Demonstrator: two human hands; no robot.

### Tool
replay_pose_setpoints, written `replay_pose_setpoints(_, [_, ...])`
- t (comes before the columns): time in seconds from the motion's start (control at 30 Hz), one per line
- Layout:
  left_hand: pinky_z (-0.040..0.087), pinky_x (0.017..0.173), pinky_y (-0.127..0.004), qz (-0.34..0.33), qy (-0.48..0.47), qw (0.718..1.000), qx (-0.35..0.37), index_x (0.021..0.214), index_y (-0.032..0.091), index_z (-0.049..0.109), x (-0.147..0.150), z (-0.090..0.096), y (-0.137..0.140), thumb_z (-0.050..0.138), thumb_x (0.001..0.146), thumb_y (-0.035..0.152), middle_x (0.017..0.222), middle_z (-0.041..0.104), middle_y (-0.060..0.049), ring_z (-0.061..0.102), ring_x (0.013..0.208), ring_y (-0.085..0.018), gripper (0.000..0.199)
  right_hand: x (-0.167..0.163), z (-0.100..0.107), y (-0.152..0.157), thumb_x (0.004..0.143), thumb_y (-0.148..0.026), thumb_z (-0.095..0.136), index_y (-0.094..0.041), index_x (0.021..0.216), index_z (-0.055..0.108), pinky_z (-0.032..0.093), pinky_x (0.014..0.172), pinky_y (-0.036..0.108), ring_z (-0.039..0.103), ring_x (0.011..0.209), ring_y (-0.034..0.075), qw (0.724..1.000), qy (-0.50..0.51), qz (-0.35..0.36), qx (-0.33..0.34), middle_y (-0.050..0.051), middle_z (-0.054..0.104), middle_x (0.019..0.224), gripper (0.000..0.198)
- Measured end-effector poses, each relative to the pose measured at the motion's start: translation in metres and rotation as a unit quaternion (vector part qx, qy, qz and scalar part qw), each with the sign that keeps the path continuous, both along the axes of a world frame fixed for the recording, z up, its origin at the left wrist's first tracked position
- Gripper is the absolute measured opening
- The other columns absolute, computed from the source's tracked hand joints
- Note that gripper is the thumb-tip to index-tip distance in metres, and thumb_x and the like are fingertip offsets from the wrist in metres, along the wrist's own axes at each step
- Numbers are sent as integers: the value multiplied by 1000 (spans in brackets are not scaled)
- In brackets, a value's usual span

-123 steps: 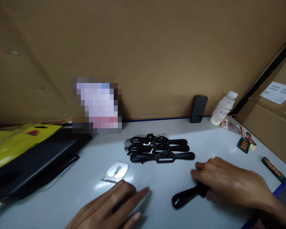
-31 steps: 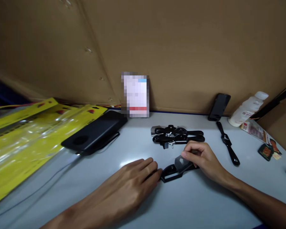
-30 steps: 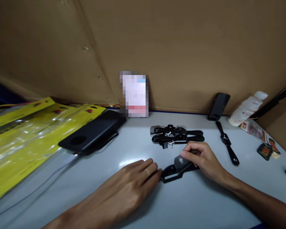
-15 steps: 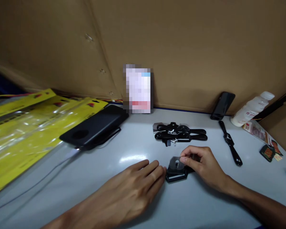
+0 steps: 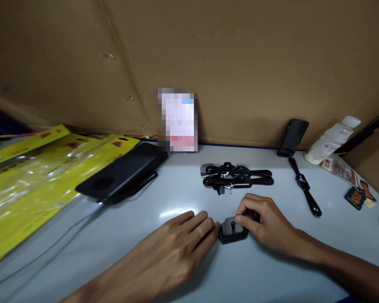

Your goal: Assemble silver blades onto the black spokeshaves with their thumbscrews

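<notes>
A black spokeshave body (image 5: pixel 233 241) lies on the table between my hands. My left hand (image 5: pixel 186 242) is closed over its left end, hiding that handle. My right hand (image 5: pixel 268 216) pinches the edge of a grey metal blade (image 5: pixel 229 227) between thumb and forefinger. The blade rests on the body, and a dark post shows through its keyhole slot. Beyond my hands lie black spokeshaves (image 5: pixel 240 181) stacked close together, with silver wing screws and a blade end sticking out at the left. Another spokeshave (image 5: pixel 304 187) lies by itself to the right.
Yellow plastic packaging (image 5: pixel 28 202) and a black power bank (image 5: pixel 113 174) with a cable occupy the left. A blurred-out screen (image 5: pixel 181 122) leans on the cardboard wall. At the right stand a phone (image 5: pixel 293 136) and a bottle (image 5: pixel 330 141), near a packet (image 5: pixel 342 170).
The blade has come down from a tilted position to lie on the spokeshave body, with the post now in its slot. My right hand has shifted slightly. My left hand stays in place.
</notes>
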State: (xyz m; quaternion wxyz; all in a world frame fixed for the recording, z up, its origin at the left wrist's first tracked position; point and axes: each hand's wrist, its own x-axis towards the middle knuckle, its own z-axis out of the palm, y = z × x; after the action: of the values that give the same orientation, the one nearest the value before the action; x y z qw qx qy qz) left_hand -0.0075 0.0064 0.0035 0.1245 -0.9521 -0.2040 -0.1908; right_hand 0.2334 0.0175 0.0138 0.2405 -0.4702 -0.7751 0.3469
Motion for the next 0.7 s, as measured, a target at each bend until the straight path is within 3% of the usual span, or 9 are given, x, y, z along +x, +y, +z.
replay_pose_setpoints(0.1, [48, 68, -34, 5, 2, 1000, 1, 114, 8, 63, -1, -1, 0, 39, 95, 6, 88, 68, -9, 61, 79, -22, 30, 0, 0, 0, 86, -10, 64, -20, 75, 59, 38, 64, 27, 51, 67, 12, 1000, -5, 3, 5, -3, 58, 74, 15])
replay_pose_setpoints(0.23, [50, 75, -36, -3, 13, 1000, -9, 131, 9, 55, -2, -1, 0, 41, 91, 4, 92, 67, -8, 63, 87, -24, 42, 1, -1, 0, 88, -13, 61, -20, 76, 58, 39, 65, 28, 52, 68, 13, 1000, 2, -1, 11, -3, 58, 75, 15])
replay_pose_setpoints(0.7, [49, 68, -34, -3, 5, 1000, -6, 126, 9, 58, 0, 2, 0, 37, 91, 0, 89, 65, -8, 62, 82, -23, 42, 1, -2, 0, 89, -15, 59, -20, 76, 58, 39, 65, 28, 52, 67, 13, 1000, -1, 3, 25, -2, 58, 75, 15])
